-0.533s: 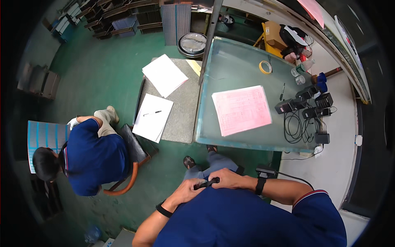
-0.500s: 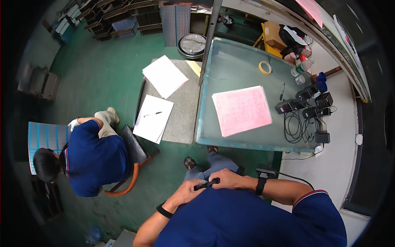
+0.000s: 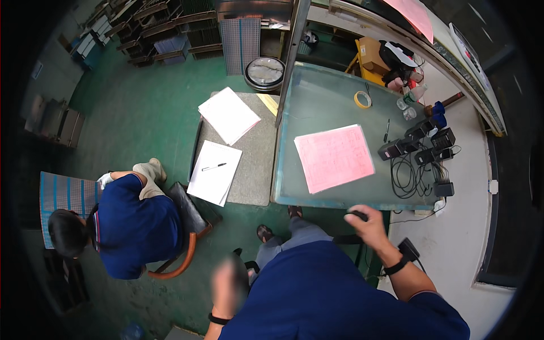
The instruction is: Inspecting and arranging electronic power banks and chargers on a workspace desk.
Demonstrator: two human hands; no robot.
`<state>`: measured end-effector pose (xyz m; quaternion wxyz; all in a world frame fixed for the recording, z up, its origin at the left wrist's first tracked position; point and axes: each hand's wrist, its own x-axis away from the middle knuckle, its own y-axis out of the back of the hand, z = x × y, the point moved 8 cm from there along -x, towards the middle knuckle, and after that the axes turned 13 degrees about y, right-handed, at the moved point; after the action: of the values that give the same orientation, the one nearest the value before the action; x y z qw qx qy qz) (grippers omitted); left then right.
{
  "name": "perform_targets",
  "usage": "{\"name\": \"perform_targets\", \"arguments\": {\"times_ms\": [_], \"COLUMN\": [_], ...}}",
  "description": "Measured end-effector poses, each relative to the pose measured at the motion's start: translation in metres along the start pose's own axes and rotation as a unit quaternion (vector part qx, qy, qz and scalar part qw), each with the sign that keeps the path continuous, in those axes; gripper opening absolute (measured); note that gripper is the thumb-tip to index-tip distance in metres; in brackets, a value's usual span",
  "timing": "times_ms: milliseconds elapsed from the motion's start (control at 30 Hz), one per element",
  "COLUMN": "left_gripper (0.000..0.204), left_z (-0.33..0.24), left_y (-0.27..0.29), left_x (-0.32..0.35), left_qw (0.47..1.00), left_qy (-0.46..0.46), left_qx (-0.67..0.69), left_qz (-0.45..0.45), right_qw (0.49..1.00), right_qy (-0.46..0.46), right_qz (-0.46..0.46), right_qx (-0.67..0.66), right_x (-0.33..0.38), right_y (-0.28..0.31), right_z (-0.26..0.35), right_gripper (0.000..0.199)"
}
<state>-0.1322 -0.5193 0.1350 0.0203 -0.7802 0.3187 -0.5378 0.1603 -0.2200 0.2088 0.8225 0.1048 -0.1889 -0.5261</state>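
Note:
My right hand [image 3: 371, 225] is raised beside the near right corner of the glass-topped table, its fingers closed around a small black object [image 3: 358, 216]. What kind of object it is does not show. Below that hand a black strap-like piece [image 3: 345, 239] runs out beside my waist. My left hand [image 3: 228, 286] hangs low at my left side and is smeared, so its fingers cannot be read. Something dark lies against its inner side, with a black tip [image 3: 237, 251] just beyond it. Both wrists wear black bands.
On the glass-topped table [image 3: 334, 107] lie pink sheets [image 3: 334, 157], a yellow tape roll [image 3: 362, 100], a pen and black chargers with cables [image 3: 422, 147]. White papers [image 3: 214, 173] rest on the grey tabletop. A seated co-worker [image 3: 133, 226] holds a blue-striped panel at the left.
My hands were together at my waist on a black strap-like piece. They have parted: the right one went right and up, the left one left and down. The view has shifted slightly.

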Motion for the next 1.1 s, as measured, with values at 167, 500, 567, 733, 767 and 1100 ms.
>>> {"name": "perform_targets", "arguments": {"times_ms": [167, 500, 567, 733, 767, 1100], "left_gripper": [0.037, 0.035, 0.035, 0.034, 0.033, 0.031], "left_z": [0.05, 0.254, 0.254, 0.258, 0.261, 0.294], "left_y": [0.092, 0.297, 0.292, 0.28, 0.275, 0.252], "left_x": [0.044, -0.012, -0.022, -0.038, -0.042, -0.038], "left_qw": [0.987, 0.9, 0.901, 0.906, 0.908, 0.911], "left_qy": [0.102, 0.232, 0.234, 0.232, 0.231, 0.241], "left_qx": [-0.045, -0.298, -0.299, -0.292, -0.289, -0.243], "left_qz": [-0.119, -0.217, -0.209, -0.2, -0.199, -0.229], "right_qw": [0.99, 0.945, 0.943, 0.913, 0.906, 0.84], "right_qy": [-0.003, 0.259, 0.275, 0.347, 0.361, 0.503], "right_qz": [-0.12, -0.174, -0.17, -0.2, -0.21, -0.126], "right_qx": [-0.069, -0.094, -0.083, -0.079, -0.07, -0.16], "right_x": [0.022, 0.026, 0.024, 0.015, 0.013, -0.028], "right_y": [0.089, 0.138, 0.146, 0.158, 0.16, 0.185], "right_z": [0.04, 0.208, 0.221, 0.261, 0.271, 0.352], "right_gripper": [0.016, 0.042, 0.043, 0.047, 0.048, 0.049]}}
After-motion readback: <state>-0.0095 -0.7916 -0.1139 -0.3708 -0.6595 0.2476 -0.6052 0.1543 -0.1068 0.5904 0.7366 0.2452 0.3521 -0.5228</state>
